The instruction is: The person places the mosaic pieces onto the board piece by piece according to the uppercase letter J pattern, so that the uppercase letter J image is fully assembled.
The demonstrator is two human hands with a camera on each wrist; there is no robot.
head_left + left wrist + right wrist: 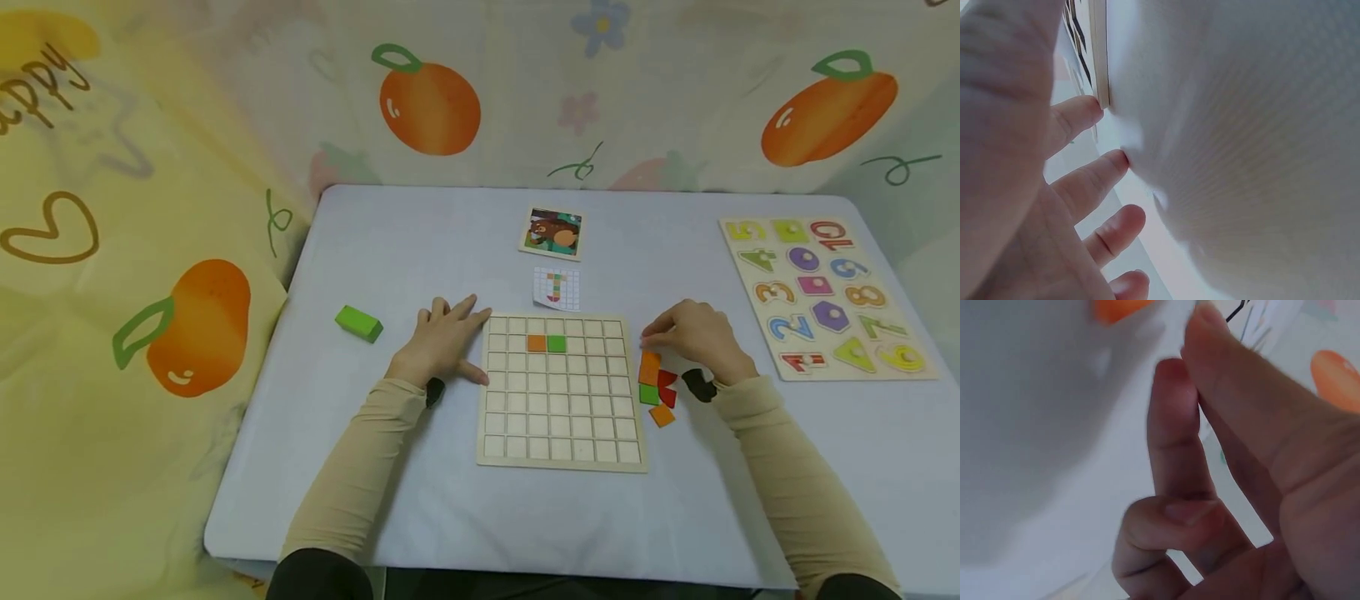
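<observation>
My left hand (438, 340) lies spread at the left side of the wooden grid board (558, 460), thumb and index finger at its edge. In the left wrist view, one fingertip touches the corner of the board (1102, 56). An orange square (537, 343) and a green square (557, 343) sit side by side in the board's second row. Off the right edge, my right hand (697, 337) has thumb and index fingertips together above an orange tile (649, 367). Whether they pinch a piece is hidden. Close by lie a green tile (648, 394), red pieces (667, 398) and another orange tile (662, 416).
Behind the board lie a small pattern card (557, 288) and a bear picture tile (552, 233). A green block (359, 323) is at left. A number-and-shape puzzle board (828, 300) occupies the right side of the white table (420, 517).
</observation>
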